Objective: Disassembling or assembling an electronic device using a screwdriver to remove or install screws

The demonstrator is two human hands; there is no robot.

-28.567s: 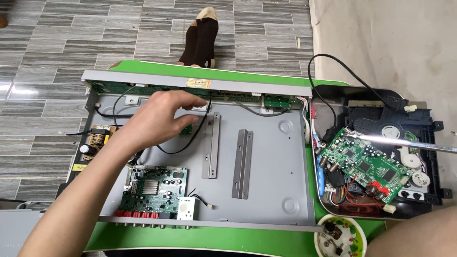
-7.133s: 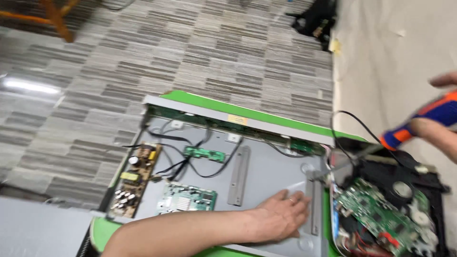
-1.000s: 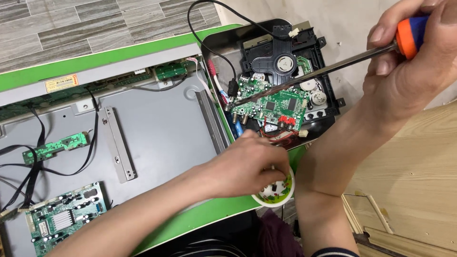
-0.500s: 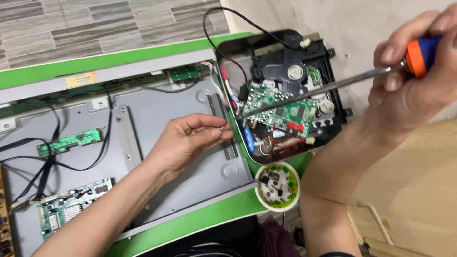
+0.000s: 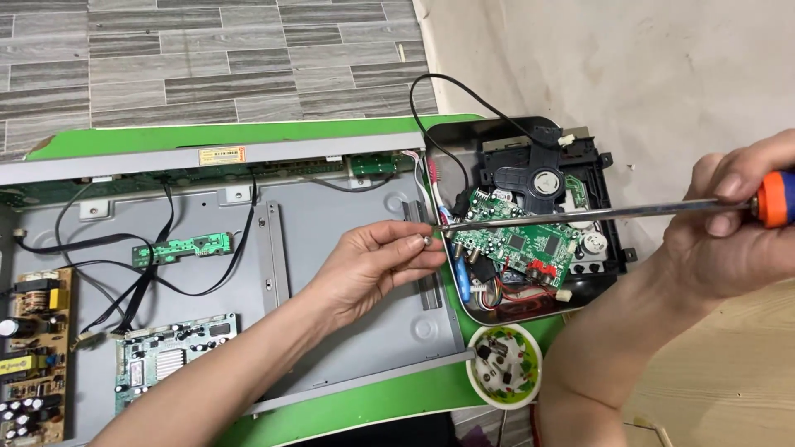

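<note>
1. Left hand (image 5: 373, 261) pinches a small screw (image 5: 426, 242) above the grey chassis (image 5: 348, 323).
2. Right hand (image 5: 729, 232) grips the screwdriver (image 5: 596, 213), its tip just beside the screw.
3. Seat the tip squarely; the bowl (image 5: 503, 366) sits near.

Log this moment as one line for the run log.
left hand: pinching small screw | right hand: holding screwdriver | tip at screw

The left hand (image 5: 377, 261) has lifted — now pinching a small screw (image 5: 426, 242) at the screwdriver (image 5: 596, 213) tip.
</note>
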